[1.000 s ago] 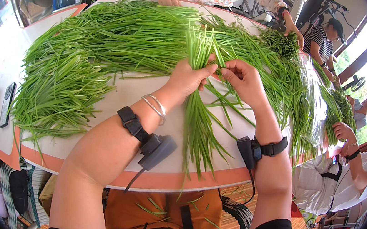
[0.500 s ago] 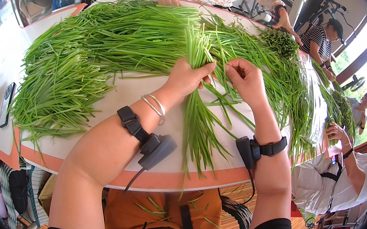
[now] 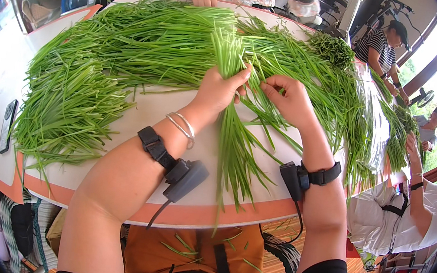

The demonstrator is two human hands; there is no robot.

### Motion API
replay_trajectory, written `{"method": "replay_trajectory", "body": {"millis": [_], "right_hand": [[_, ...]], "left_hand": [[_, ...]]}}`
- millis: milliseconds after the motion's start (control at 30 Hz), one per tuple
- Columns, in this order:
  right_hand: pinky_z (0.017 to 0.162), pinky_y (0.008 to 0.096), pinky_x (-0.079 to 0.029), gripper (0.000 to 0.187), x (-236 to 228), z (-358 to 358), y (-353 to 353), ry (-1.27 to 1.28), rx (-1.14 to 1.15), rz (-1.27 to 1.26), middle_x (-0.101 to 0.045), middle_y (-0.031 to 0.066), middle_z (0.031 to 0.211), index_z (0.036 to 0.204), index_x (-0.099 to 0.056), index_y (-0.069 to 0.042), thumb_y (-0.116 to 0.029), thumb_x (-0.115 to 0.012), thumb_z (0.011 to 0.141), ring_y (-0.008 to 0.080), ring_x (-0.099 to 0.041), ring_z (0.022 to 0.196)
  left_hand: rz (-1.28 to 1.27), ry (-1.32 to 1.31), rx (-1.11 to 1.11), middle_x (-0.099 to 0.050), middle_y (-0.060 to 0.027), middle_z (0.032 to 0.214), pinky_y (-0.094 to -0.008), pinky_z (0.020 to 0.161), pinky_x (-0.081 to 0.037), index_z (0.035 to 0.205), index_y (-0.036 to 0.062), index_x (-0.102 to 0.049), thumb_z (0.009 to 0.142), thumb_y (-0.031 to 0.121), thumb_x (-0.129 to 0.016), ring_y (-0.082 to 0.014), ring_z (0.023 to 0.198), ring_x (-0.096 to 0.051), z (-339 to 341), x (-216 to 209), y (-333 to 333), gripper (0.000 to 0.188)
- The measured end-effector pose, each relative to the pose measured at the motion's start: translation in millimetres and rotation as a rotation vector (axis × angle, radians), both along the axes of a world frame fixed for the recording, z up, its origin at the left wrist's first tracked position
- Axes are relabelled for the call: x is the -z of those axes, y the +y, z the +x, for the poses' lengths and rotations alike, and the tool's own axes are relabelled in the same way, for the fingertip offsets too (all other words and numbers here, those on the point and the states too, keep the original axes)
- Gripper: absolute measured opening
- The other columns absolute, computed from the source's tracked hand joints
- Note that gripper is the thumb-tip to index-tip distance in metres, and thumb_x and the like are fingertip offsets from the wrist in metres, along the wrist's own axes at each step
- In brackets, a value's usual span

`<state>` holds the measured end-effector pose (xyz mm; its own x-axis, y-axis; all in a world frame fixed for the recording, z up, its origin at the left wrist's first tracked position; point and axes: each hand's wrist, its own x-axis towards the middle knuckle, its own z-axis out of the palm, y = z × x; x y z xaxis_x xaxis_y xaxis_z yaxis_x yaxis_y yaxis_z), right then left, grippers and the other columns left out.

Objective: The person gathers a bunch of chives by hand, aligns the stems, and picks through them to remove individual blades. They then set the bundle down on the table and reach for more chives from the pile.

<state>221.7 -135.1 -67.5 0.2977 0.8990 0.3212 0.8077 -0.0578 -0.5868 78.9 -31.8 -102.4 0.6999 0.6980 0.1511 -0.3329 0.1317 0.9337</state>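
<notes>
My left hand (image 3: pixel 224 87) is closed around a bunch of garlic chives (image 3: pixel 236 149). The pale cut ends stand up above my fist, and the long green leaves hang down over the table edge. Close by on the right, my right hand (image 3: pixel 291 99) is pinched, thumb against forefinger, beside the bunch. Whatever lies between those fingertips is too small to make out. Loose chives (image 3: pixel 327 98) spread over the table beyond my right hand. A broad layer of chives (image 3: pixel 154 41) covers the far side, and another heap (image 3: pixel 74 108) lies to my left.
The white table (image 3: pixel 170 106) has an orange rim. A dark green clump of leaves (image 3: pixel 332 51) sits at the far right, and a phone (image 3: pixel 8 118) lies at the left. Co-workers are around the table. Green scraps (image 3: pixel 183 248) lie on my brown trousers.
Both my hands have shifted slightly left with the bunch. The person opposite has lifted one hand off the dark clump. At the right, a co-worker's hand has risen.
</notes>
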Motion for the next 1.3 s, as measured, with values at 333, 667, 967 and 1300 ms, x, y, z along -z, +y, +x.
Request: {"method": "replay_trajectory", "body": {"millis": [333,667,967,1300], "right_hand": [[0.051,0.0248,-0.037,0.015,10.4,2.0,4.2,0.104,-0.078,0.031,-0.051,0.0025,0.06,0.085,-0.063,-0.002,-0.017,-0.061,0.084,0.0078,-0.042,0.053],[0.061,0.0218,-0.043,0.018,9.6,1.2,4.8,0.389,-0.164,0.158,-0.06,0.0003,0.072,0.091,-0.063,0.002,-0.015,-0.058,0.088,0.0046,-0.05,0.065],[0.066,0.0235,-0.046,0.02,9.9,8.1,1.8,0.228,-0.104,0.096,-0.064,0.0054,0.076,0.096,-0.063,0.003,-0.014,-0.056,0.088,0.0082,-0.057,0.068],[0.06,0.028,-0.043,0.024,17.0,1.3,6.9,0.23,-0.26,0.005,-0.055,0.0043,0.066,0.088,-0.06,0.0,-0.025,-0.057,0.089,0.0116,-0.045,0.061]], "left_hand": [[0.053,-0.051,0.029,-0.055,0.0003,0.07,-0.0233,0.048,-0.042,0.088,0.0036,-0.058,0.082,0.021,-0.067,-0.0082,0.057,-0.05,3.3,7.0,5.9,0.02],[0.043,-0.005,0.124,-0.054,0.0031,0.074,-0.0225,0.054,-0.041,0.093,0.0055,-0.06,0.08,0.024,-0.07,-0.0071,0.062,-0.048,0.8,3.3,2.4,0.025],[-0.019,-0.033,0.088,-0.053,0.0034,0.071,-0.023,0.054,-0.04,0.092,0.0053,-0.061,0.08,0.025,-0.069,-0.0071,0.062,-0.048,1.2,4.5,4.6,0.024],[0.021,-0.041,0.08,-0.056,0.0025,0.072,-0.0231,0.054,-0.04,0.098,0.0021,-0.061,0.081,0.025,-0.068,-0.0071,0.062,-0.048,-0.7,4.0,6.7,0.029]]}}
